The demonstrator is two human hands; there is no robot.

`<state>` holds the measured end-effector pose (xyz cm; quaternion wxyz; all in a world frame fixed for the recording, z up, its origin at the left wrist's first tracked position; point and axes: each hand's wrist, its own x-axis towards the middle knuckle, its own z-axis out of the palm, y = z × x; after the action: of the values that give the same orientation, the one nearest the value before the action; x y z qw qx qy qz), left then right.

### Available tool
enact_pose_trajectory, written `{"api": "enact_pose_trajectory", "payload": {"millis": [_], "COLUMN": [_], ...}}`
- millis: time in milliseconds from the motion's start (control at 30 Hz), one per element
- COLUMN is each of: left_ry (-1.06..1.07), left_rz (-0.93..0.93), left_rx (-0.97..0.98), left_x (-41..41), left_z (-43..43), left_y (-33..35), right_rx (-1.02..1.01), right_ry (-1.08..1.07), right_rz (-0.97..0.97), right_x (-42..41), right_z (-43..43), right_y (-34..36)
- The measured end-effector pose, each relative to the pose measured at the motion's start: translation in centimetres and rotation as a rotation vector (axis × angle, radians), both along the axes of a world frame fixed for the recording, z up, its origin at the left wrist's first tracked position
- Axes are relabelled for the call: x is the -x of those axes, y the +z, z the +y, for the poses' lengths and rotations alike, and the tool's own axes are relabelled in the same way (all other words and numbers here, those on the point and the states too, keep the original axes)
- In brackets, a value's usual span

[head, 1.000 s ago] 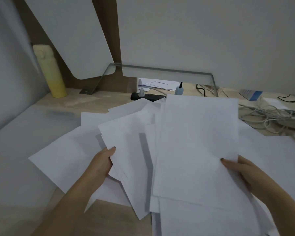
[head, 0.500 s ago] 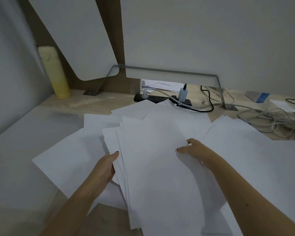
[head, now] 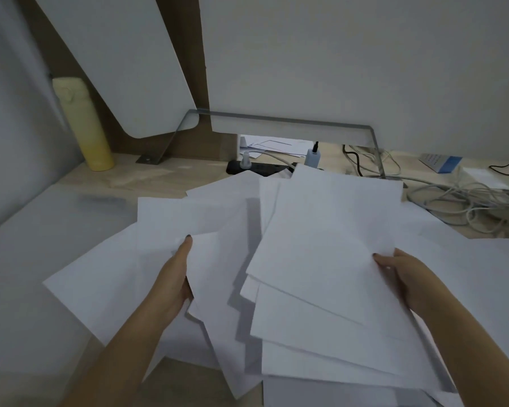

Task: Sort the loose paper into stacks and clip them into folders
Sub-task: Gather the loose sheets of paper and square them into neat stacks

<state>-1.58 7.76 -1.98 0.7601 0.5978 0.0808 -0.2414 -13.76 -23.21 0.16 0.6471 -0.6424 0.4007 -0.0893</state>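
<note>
The desk (head: 171, 177) ran out ahead of my fingers, and most of it under and around them was covered by the loose paper (head: 171, 218), fanned out in crooked layers, none of it squared. Half a second earlier my right hand (head: 406, 277) had been pressed flat on top of the gathered pile; now it had drawn back to the right edge and pinched a fresh sheet (head: 329, 242), thumb on top, the other fingers hidden below, with that sheet lifted over the pile. My left hand (head: 174, 277) had stayed at the pile's left edge, thumb on top and the rest tucked under, closed on the sheets (head: 218, 289) there. I judged this to be gathering only: one rough stack growing, nothing sorted or clipped, and no folder in sight. Beyond my fingertips the sheets reached a black power strip (head: 256, 168) and, to the far right, a tangle of cables (head: 459, 201), which could snag any page I slid that way. A metal bracket (head: 276, 118) stood past that, and well off to the far left a yellow bottle (head: 83, 124), clear of the work.
</note>
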Motion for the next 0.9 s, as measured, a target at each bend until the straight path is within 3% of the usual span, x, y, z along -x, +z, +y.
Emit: {"api": "enact_pose_trajectory", "payload": {"millis": [233, 400, 567, 667, 800, 900], "left_ry": [-0.102, -0.315, -0.456, -0.488, -0.547, -0.595], "left_rz": [-0.012, 0.024, 0.016, -0.038, -0.109, -0.088], "left_rx": [-0.177, -0.253, -0.243, -0.293, -0.345, -0.379], "left_x": [0.1, 1.2, 1.1, -0.8, -2.8, -2.8], "left_z": [0.8, 1.8, 2.4, 1.4, -1.6, -3.5], "left_y": [-1.2, -1.2, 0.4, 1.1, 1.5, 0.8], "right_rx": [-0.062, 0.184, 0.386, 0.283, -0.017, -0.077], "right_ry": [-0.094, 0.124, 0.126, 0.016, -0.008, -0.027], "right_rz": [0.032, 0.177, 0.267, 0.206, 0.037, -0.013], "right_x": [-0.7, -2.9, -2.7, -0.9, 2.2, 3.2], "right_z": [0.2, 2.8, 3.1, 3.4, 4.1, 4.5], "right_y": [-0.9, -1.4, -2.1, -2.1, -2.4, -2.9]}}
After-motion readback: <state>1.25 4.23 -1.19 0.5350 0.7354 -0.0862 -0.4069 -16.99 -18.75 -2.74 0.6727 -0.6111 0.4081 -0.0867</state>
